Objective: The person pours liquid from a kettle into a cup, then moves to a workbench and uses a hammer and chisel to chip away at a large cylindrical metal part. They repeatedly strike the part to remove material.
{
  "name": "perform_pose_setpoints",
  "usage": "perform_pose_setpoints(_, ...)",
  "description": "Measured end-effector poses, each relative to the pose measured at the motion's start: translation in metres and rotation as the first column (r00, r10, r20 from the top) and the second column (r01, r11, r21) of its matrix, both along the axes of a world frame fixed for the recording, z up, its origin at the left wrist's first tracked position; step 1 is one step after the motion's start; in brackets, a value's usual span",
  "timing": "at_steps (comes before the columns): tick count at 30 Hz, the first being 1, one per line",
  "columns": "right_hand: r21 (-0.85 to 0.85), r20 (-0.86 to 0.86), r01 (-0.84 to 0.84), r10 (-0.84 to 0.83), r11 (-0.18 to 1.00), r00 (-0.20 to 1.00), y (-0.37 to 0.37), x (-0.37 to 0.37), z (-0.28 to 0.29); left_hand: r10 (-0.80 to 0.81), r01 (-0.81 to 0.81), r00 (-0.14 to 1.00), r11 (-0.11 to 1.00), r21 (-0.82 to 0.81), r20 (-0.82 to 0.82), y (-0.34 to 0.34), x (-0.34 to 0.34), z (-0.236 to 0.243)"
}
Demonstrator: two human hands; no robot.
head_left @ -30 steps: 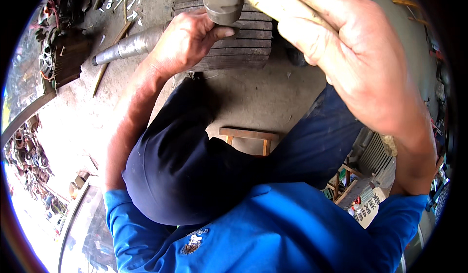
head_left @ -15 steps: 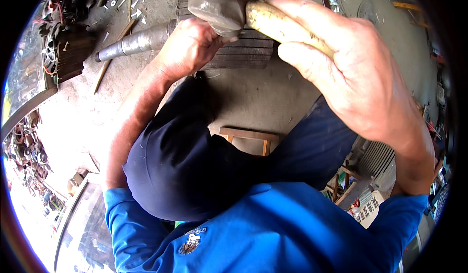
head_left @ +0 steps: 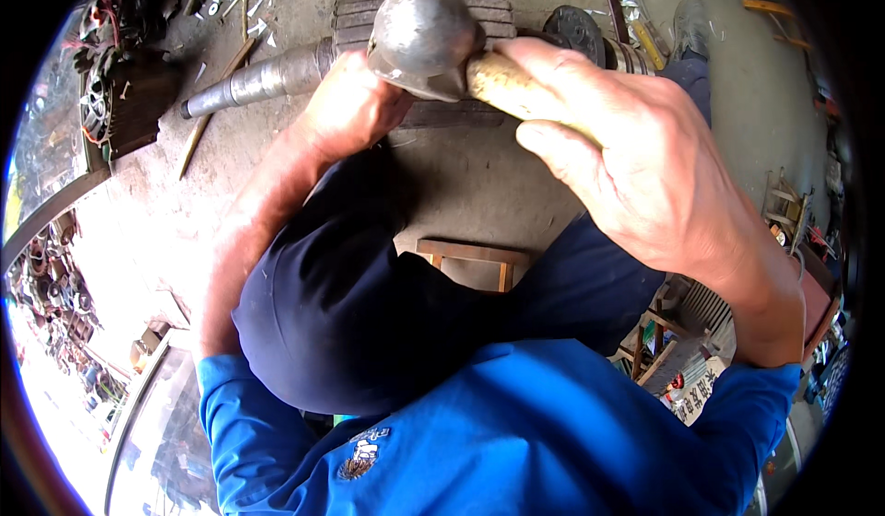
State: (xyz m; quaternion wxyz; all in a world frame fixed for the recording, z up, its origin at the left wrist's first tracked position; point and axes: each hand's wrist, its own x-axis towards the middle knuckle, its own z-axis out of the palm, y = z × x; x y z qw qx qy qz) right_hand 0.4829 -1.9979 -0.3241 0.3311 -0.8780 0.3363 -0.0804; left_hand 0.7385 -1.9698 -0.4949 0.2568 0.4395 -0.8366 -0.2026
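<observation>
My right hand [head_left: 627,147] is closed around the pale wooden handle [head_left: 505,85] of a hammer, whose steel head [head_left: 419,32] with a rounded end is over a slotted metal cylinder [head_left: 470,5] on the floor. A grey shaft [head_left: 252,85] sticks out from the cylinder to the left, and a dark round part [head_left: 572,28] sits at its right. At the cylinder's near side, partly behind the hammer head, my left hand [head_left: 355,97] is closed; what it grips is hidden by the head.
A dark motor housing [head_left: 127,97] stands at the left by a glass panel [head_left: 51,138]. Wooden sticks [head_left: 207,124] and scraps lie on the floor [head_left: 461,175]. A small wooden stool [head_left: 466,249] is between my legs. A shoe [head_left: 691,28] shows at the upper right, and more wooden frames [head_left: 650,341] at the right.
The hammer and my right hand have moved lower in the picture, toward me, so more of the cylinder and the round part at its right shows. My left hand has shifted slightly down.
</observation>
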Motion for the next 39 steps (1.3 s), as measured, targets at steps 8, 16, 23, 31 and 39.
perform_pose_setpoints(8, -0.045, 0.039, -0.026, 0.028, 0.999, 0.999, 0.014, -0.006, -0.016, 0.025, 0.046, 0.977, 0.943, 0.328, -0.209, 0.002, 0.003, -0.011)
perform_pose_setpoints(16, -0.039, 0.145, 0.025, -0.019, 0.999, 0.989, 0.021, -0.017, -0.037, 0.000, 0.010, 0.998, 0.984, 0.180, -0.056, 0.006, -0.004, 0.010)
perform_pose_setpoints(23, 0.401, 0.211, 0.442, -0.551, 0.802, 0.808, 0.031, -0.061, -0.040, 0.123, -0.102, 0.959, 0.990, 0.093, -0.257, -0.010, -0.011, 0.032)
perform_pose_setpoints(31, 0.540, 0.081, 0.558, -0.699, 0.630, 0.711, 0.039, -0.089, -0.051, 0.094, -0.048, 0.983, 0.962, 0.269, -0.161, -0.050, -0.023, 0.020)
perform_pose_setpoints(39, 0.552, 0.092, 0.551, -0.703, 0.625, 0.705, 0.036, -0.098, -0.056, 0.027, 0.028, 0.987, 0.941, 0.339, -0.157, -0.055, -0.027, 0.029)
